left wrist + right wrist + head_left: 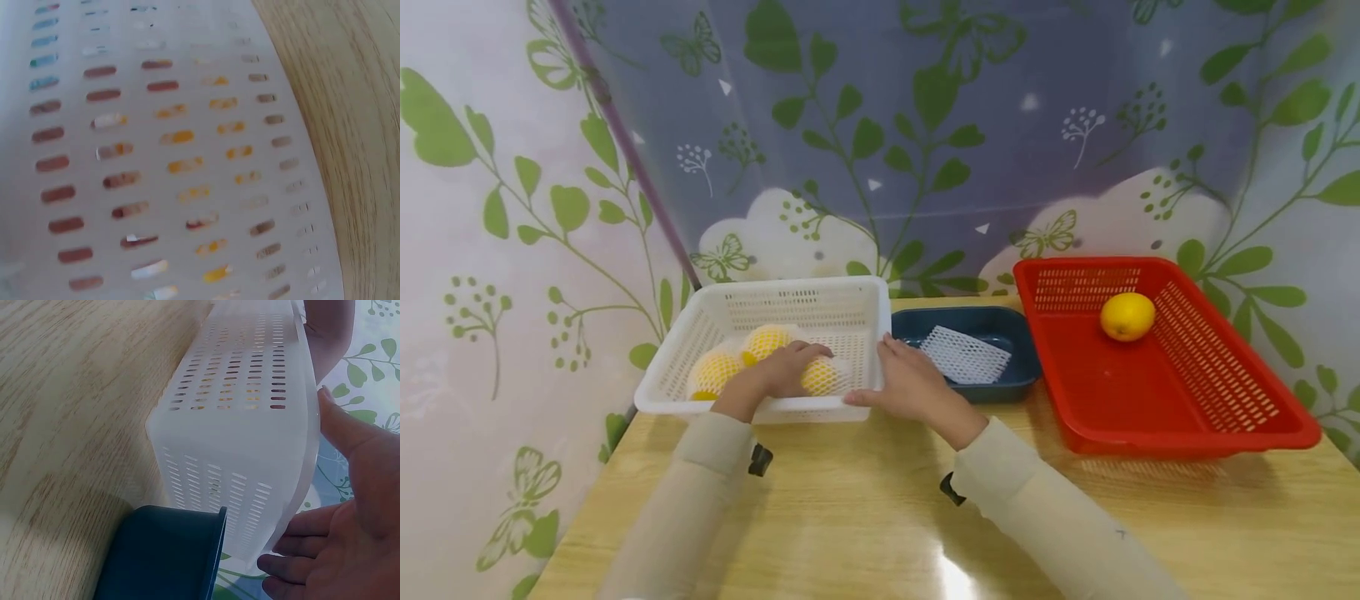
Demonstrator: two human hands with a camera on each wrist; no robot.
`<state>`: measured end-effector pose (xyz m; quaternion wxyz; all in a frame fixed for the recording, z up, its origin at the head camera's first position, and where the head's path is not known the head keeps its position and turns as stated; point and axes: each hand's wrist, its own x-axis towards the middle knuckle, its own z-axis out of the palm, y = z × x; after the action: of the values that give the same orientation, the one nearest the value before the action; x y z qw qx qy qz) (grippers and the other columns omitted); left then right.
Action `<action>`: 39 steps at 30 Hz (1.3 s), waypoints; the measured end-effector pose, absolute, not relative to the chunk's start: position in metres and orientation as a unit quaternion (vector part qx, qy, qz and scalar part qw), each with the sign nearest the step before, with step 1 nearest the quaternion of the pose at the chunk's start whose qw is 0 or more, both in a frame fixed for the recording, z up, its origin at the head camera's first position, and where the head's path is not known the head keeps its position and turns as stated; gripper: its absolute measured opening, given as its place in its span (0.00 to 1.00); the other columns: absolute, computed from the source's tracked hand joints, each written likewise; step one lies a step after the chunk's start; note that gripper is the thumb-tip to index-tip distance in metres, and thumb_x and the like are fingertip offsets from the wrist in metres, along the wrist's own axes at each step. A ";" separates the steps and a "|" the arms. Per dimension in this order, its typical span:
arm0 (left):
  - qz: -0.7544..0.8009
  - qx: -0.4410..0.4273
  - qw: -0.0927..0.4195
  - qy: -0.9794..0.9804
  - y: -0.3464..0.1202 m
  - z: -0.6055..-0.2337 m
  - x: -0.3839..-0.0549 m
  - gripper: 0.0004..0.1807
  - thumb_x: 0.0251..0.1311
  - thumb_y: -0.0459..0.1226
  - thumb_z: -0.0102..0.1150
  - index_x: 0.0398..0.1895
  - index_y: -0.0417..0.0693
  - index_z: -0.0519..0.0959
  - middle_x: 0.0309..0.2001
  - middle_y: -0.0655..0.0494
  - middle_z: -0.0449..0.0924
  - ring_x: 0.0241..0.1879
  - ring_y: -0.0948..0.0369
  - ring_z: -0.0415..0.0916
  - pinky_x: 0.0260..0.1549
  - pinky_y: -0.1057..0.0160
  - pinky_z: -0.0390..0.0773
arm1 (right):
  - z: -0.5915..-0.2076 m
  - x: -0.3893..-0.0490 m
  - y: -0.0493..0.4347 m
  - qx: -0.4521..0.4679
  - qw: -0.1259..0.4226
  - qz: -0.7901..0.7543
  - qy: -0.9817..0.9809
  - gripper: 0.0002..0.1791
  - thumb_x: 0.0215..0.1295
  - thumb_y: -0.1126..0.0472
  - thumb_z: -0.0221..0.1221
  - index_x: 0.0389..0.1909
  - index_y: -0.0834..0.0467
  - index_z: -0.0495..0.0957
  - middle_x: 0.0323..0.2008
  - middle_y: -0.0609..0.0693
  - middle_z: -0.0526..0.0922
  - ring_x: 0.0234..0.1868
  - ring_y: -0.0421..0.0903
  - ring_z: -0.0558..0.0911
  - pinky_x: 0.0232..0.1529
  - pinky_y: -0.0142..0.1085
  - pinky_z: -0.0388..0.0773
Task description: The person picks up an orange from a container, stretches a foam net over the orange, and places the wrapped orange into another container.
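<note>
In the head view, a white plastic basket (805, 292) stands at the left with yellow lemons (713, 372) in white foam nets inside. My left hand (781, 372) reaches over its near rim and holds the rightmost netted lemon (822, 377), fingers bent over it; the palm side is hidden. The left wrist view shows only the basket's slotted wall (187, 150) and the wood beside it. My right hand (913, 383) grips the basket's near right corner, thumb on the near rim and fingers along the right rim, as the right wrist view also shows (344, 531).
Right of the white basket sits a dark blue tray (966, 392) holding an empty white foam net (966, 354). A red basket (1150, 396) stands farther right with one bare lemon (1127, 317) in it. All rest on a wooden table (850, 517) before a leaf-patterned curtain.
</note>
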<state>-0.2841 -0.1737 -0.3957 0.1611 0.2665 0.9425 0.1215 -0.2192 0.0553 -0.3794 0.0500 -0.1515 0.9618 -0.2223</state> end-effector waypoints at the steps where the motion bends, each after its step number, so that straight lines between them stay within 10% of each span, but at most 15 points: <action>1: 0.127 0.268 0.166 0.941 -0.175 -0.395 -0.284 0.36 0.57 0.32 0.65 0.69 0.48 0.63 0.68 0.35 0.60 0.64 0.37 0.61 0.60 0.38 0.65 | -0.378 -0.219 0.055 -0.152 0.052 -0.222 0.962 0.57 0.53 0.31 0.63 0.74 0.62 0.54 0.73 0.60 0.55 0.72 0.58 0.58 0.69 0.53 0.59; 23: 0.204 0.247 0.186 0.929 -0.176 -0.375 -0.276 0.40 0.66 0.50 0.57 0.75 0.46 0.54 0.72 0.36 0.51 0.70 0.39 0.52 0.64 0.38 0.59 | -0.358 -0.203 0.073 -0.171 0.062 -0.200 0.963 0.53 0.61 0.33 0.58 0.74 0.63 0.51 0.75 0.58 0.50 0.75 0.57 0.49 0.71 0.55 0.52; 34: 0.229 0.272 0.045 0.934 -0.140 -0.346 -0.234 0.35 0.69 0.50 0.52 0.75 0.52 0.55 0.74 0.36 0.45 0.70 0.37 0.52 0.62 0.35 0.60 | -0.316 -0.174 0.136 -0.180 0.051 -0.175 0.967 0.48 0.61 0.35 0.59 0.75 0.54 0.54 0.74 0.60 0.53 0.71 0.63 0.57 0.64 0.63 0.60; 39: 0.255 0.289 0.037 0.922 -0.111 -0.342 -0.213 0.38 0.68 0.53 0.52 0.77 0.61 0.50 0.76 0.41 0.37 0.60 0.38 0.69 0.56 0.37 0.69 | -0.295 -0.174 0.177 -0.164 0.056 -0.176 0.969 0.51 0.60 0.32 0.57 0.75 0.56 0.51 0.73 0.64 0.52 0.68 0.66 0.60 0.61 0.65 0.62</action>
<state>-0.2131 -0.1107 -0.3419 0.0374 0.2892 0.9220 0.2548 -0.1737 0.1767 -0.2949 0.0558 -0.1641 0.9690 -0.1758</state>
